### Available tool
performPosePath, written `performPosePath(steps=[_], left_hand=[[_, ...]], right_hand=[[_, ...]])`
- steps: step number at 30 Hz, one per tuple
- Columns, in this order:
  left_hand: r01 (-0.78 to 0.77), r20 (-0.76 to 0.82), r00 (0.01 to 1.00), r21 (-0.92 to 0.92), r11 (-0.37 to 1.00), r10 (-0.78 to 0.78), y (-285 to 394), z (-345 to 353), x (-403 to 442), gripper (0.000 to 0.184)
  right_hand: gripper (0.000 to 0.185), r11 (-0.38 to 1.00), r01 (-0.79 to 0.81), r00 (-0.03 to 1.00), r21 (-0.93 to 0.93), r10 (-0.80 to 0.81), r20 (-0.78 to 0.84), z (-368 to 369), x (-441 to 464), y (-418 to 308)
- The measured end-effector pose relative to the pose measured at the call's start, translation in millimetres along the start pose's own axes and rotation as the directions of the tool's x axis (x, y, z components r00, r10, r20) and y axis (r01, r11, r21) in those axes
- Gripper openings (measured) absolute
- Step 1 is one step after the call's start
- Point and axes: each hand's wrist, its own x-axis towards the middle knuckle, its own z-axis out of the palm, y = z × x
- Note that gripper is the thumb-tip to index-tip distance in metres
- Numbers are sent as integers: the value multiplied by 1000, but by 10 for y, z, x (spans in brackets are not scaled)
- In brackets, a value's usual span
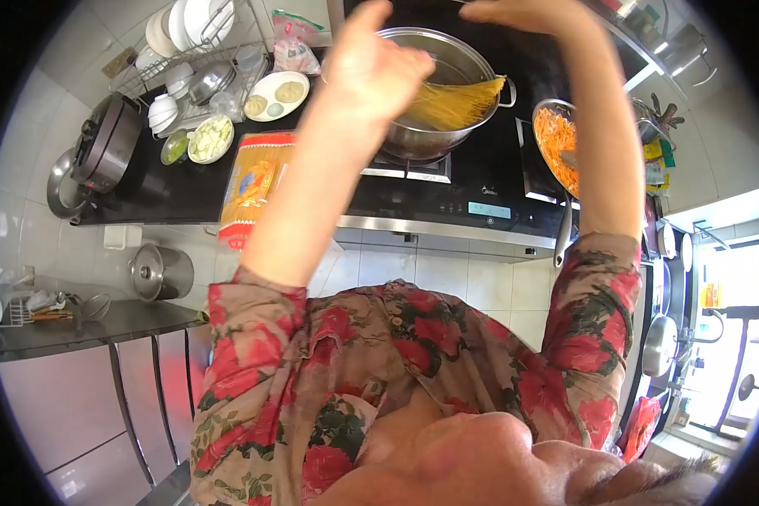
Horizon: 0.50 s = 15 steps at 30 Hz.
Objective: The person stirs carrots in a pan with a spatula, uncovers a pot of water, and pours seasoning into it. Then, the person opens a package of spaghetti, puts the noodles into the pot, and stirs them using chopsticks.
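Kitchen, prob. a home one, as the built-in Midea hob (434,199) w/ its digital display shows. On the hob: s/s stockpot (422,143) w/ long spaghetti (462,103) in it, plus frying pan (564,223) of shredded carrot (553,139). L of hob, same black worktop: pkt of dry pasta (246,187), bowl of chopped veg (210,137), wire dish rack (132,87) w/ white plates (177,25) etc., elec. cooker (110,148). Lower down, L of hob: lidded s/s pot (160,274). Far L of hob: white wall tiles (46,126). R of hob: hanging pan (659,346).
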Motion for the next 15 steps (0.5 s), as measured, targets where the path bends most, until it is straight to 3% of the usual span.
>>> performPosePath(steps=[1, 2, 3, 4, 5, 6, 7, 8, 9, 10, 11, 12, 14, 15], left_hand=[[-54, 168, 984, -49, 997, 62, 260, -57, -244, 55], [-100, 327, 936, -108, 989, 131, 517, -121, -503, 35], [-249, 339, 908, -40, 968, 247, 722, -75, -786, 55], [-394, 361, 861, 26, 919, 359, 893, -80, -1058, 81], [-458, 297, 855, 51, 887, 424, 1070, -216, -1276, 69], [-516, 235, 842, 81, 853, 486, 1256, -357, -1431, 59], [-511, 238, 844, 82, 856, 481, 1407, -524, -1502, 59], [-597, 159, 802, 194, 779, 575, 1524, -760, -1542, 54], [-657, 89, 739, 314, 686, 667, 1662, -1066, -1579, 50], [-583, 29, 783, 384, 716, 621, 1876, -1540, -1572, 42], [-456, -24, 852, 456, 764, 523, 2031, -1956, -1626, 36], [-359, -69, 879, 554, 751, 472, 2099, -2360, -1699, 39], [-145, -85, 927, 817, 559, 366, 2039, -2809, -1897, 51], [-36, -116, 939, 903, 429, 323, 1986, -3043, -1972, 49]], right_hand=[[58, 965, -177, 982, 192, 159, 104, -544, -111, -267], [56, 973, -121, 986, 198, 141, -89, -581, -258, -105], [53, 798, -315, 949, 514, 272, 159, -1245, -477, -553], [55, 913, -338, 882, 226, 391, -261, -828, -822, -39], [44, 918, -322, 777, 232, 396, -490, -957, -1001, -572], [37, 947, -143, 721, 287, 298, -625, -908, -1260, -632], [32, 926, -215, 659, 312, 373, -654, -887, -1413, -936], [28, 854, -247, 641, 459, 499, -584, -831, -1595, -1160], [26, 807, -170, 713, 565, 497, -495, -736, -1776, -1329], [27, 708, -152, 713, 690, 562, -419, -566, -1856, -1597], [26, 546, -210, 744, 811, 628, -230, -462, -1862, -1853], [24, 499, -310, 835, 809, 550, -19, -379, -1878, -1977], [23, 358, -469, 811, 807, 536, 233, 4, -1778, -2309], [24, 286, -490, 812, 823, 493, 312, 247, -1724, -2468]])
